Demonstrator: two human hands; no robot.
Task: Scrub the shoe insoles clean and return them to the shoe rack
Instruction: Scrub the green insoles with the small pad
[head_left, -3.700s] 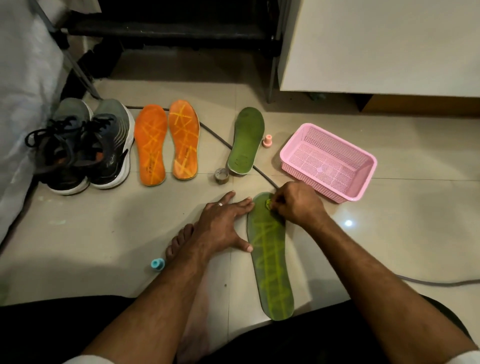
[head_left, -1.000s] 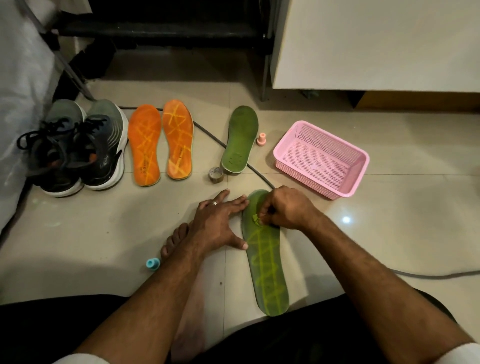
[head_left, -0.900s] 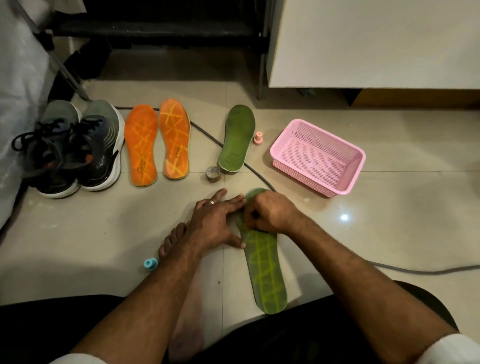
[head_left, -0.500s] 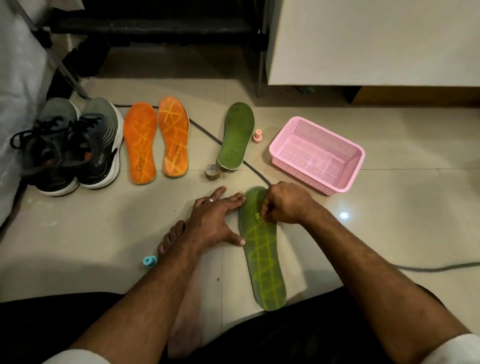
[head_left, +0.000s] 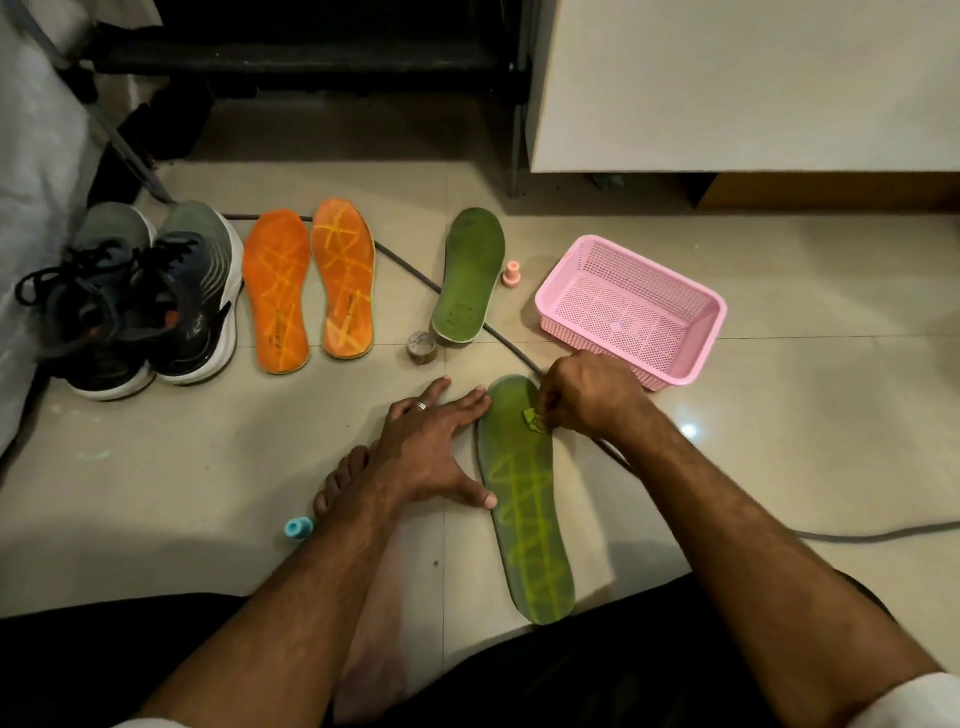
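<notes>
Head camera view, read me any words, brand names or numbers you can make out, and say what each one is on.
Left orange insole: dark print near the heel, too blurred to read.
Right orange insole: small dark print along its right side, too small to read.
Small round tin: patterned top, nothing legible.
Shoes: no readable mark.

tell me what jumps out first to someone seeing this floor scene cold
The two hands at centre: the left hand lies flat beside the near green insole, while the right hand pinches a small green scrubber against it. Beyond them, two orange insoles lie beside the sneakers, and a pink basket sits right.
</notes>
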